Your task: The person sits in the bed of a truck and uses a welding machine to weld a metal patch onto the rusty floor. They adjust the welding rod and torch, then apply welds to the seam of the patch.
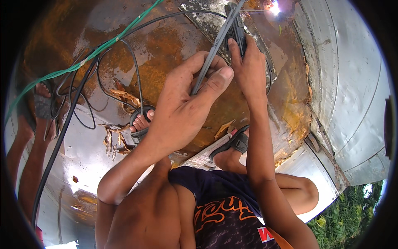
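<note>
My left hand (182, 103) is closed round a few slim grey welding rods (213, 50), pinched between thumb and fingers. They slant up to the right and pass in front of a black electrode holder (237, 31). My right hand (251, 68) is wrapped round that holder, thumb along its side. A thin rod (253, 10) runs from the holder's far end toward a bright white-violet welding arc (273, 7) at the top edge. The glare hides the metal at that spot.
Black cables (137, 62) and a green twisted cord (107, 45) cross at left. A worn metal plate (203, 20) lies on the wet, rusty floor (166, 35), with dry leaves (124, 97) about. Curved sheet-metal walls (340, 83) rise at right. Another person's legs (33, 153) stand at far left.
</note>
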`<state>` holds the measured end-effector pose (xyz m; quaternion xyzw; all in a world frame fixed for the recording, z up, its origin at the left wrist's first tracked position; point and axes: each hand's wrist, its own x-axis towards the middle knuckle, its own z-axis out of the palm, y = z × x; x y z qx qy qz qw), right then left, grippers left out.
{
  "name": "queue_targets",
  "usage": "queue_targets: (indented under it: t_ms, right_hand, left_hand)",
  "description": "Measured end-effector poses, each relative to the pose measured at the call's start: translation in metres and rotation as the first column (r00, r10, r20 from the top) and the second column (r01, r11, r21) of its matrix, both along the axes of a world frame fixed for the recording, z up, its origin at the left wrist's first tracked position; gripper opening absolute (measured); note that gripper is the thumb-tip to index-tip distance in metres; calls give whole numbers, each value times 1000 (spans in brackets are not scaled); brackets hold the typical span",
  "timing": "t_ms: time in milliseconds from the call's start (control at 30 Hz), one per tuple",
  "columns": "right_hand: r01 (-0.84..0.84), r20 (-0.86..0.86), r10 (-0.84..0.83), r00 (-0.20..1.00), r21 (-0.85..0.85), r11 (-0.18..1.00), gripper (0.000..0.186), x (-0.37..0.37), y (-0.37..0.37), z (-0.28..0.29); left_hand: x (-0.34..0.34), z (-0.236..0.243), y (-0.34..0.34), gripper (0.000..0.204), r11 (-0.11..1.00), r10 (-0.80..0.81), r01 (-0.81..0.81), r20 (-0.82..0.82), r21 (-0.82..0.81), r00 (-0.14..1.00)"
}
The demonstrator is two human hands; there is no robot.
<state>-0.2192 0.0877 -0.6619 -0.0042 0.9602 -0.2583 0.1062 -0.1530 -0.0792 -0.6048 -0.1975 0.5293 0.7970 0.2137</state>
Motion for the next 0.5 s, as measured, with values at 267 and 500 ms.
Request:
queue_targets:
  t_ms: [267, 500]
  right_hand:
    - [-13, -18, 13, 1000, -37, 999, 31, -7, 1, -2]
    - [-10, 7, 10, 1000, 16, 1000, 31, -7, 0, -1]
  left_hand:
    - [-8, 4, 0, 21, 1000, 20, -20, 23, 18, 1000]
    - [-8, 4, -1, 21, 1000, 10, -11, 42, 19, 999]
